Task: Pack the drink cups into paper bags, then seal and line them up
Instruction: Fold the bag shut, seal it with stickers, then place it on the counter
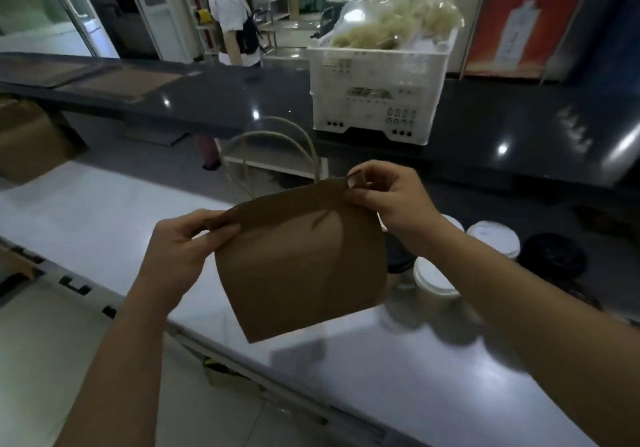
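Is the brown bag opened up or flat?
Flat. The brown bag shows one smooth face, top edges together, pinched at its corners by the left hand and right hand.

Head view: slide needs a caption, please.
Left hand and right hand pinch the top corners of a paper bag above the counter, cups nearby.

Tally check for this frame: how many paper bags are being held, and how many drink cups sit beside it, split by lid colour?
paper bag: 1
white-lidded cups: 3
black-lidded cups: 2, one partly hidden behind the bag
Total: 6
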